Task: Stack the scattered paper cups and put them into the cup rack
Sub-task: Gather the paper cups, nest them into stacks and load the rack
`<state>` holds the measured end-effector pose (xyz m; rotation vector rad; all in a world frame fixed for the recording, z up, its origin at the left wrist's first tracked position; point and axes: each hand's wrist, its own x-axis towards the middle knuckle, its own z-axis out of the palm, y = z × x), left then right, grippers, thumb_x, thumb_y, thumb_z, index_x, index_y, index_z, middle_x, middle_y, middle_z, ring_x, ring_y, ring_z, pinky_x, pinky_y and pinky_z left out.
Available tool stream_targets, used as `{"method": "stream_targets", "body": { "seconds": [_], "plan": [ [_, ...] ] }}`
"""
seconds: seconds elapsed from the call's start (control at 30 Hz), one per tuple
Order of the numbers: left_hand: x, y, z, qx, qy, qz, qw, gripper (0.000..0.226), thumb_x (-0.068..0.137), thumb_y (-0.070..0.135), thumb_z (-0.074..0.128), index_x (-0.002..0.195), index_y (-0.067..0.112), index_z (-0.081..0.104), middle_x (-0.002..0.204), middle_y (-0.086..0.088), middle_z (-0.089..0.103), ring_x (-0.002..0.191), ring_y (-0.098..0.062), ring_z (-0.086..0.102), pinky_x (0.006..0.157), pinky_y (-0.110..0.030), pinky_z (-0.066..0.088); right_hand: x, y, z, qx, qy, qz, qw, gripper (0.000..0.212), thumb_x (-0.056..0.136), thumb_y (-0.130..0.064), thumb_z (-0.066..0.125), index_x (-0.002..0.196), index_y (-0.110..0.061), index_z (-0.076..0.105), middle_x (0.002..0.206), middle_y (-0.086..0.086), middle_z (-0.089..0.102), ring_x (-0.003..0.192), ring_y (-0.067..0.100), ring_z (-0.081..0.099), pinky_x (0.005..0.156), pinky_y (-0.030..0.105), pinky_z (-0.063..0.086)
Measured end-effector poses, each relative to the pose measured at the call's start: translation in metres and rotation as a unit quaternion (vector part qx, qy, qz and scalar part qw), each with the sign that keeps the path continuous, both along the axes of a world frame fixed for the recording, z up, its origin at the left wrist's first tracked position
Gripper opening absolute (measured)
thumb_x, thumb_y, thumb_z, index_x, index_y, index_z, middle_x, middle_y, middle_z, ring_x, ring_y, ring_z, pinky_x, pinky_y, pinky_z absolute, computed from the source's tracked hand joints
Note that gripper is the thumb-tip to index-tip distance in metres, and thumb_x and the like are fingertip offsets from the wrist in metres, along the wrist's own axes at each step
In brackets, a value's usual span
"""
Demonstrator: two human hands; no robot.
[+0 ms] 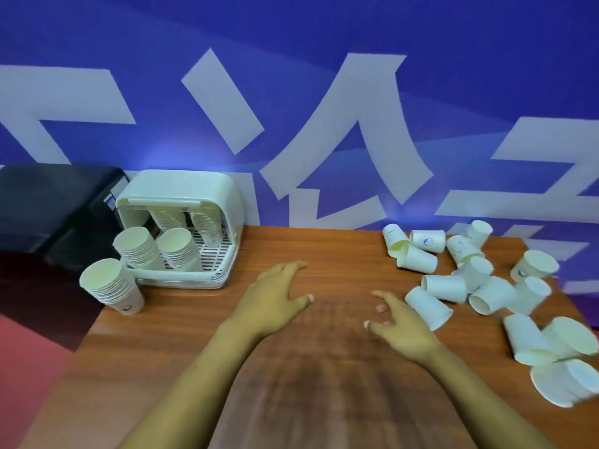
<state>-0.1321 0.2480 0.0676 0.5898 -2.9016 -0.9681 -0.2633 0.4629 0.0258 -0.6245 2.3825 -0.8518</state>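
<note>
Both hands are out over the wooden surface [340, 254] and neither has anything in it. My left hand [272, 296] hangs flat at about 12 o'clock from me, fingers straight and loosely spread. My right hand [402, 328] is angled toward 2 o'clock, fingers fanned wide; its knuckles sit just beside the nearest tipped cup [428, 307], though motion blur means I cannot tell if they touch.

The scattered cups [470, 273] lie in a loose heap from 1 to 3 o'clock, most on their sides, some overlapping, a few mouth-down. The cup rack [227, 202] sits at 10 o'clock against the wall, already holding several nested columns. 1 more stack [111, 286] leans on the surface just outside the rack's front corner.

These look like thin paper: very light, easy to crush, quick to roll off when nudged. I judge the safest hold is a gentle wrap around the mid-wall, thumb opposite the fingers, staying off the rim, where pressure would oval the mouth and spoil nesting. Tipped cups want righting first, then sliding straight down into the next. A tall stack will flex, so I would support its base.
</note>
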Motion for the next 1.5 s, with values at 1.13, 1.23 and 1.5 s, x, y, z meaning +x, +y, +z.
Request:
{"method": "stream_targets", "body": {
  "seconds": [1.13,1.23,1.5],
  "plan": [
    [-0.199,0.175,-0.048,0.077,-0.085,-0.029,0.993,0.057,0.088,0.036,0.061,0.14,0.03,0.039,0.143,0.004,0.041,0.131,-0.016,0.039,0.107,-0.034,0.036,-0.182,0.182,-0.023,0.057,-0.006,-0.02,0.998,0.045,0.083,-0.029,0.068,0.125,-0.025,0.051,0.112,-0.004,0.055,0.101,0.011,0.052,0.08,0.024,0.04],
    [-0.215,0.198,-0.069,0.071,-0.111,-0.011,0.991,0.064,0.085,0.033,0.063,0.142,0.034,0.034,0.145,0.006,0.036,0.132,-0.02,0.036,0.108,-0.035,0.034,-0.212,0.191,-0.031,0.09,0.019,0.006,0.996,0.049,0.083,-0.032,0.067,0.128,-0.027,0.048,0.123,0.001,0.056,0.107,0.015,0.053,0.086,0.026,0.043],
    [-0.236,0.221,-0.098,-0.077,-0.187,-0.05,0.978,0.077,0.085,0.007,0.055,0.148,0.036,0.021,0.158,-0.002,0.004,0.145,-0.027,0.002,0.114,-0.041,0.02,-0.246,0.165,-0.058,0.1,0.066,0.109,0.987,0.063,0.085,-0.029,0.063,0.14,-0.025,0.034,0.14,0.0,0.041,0.122,0.018,0.047,0.101,0.032,0.041]
  ]
}}
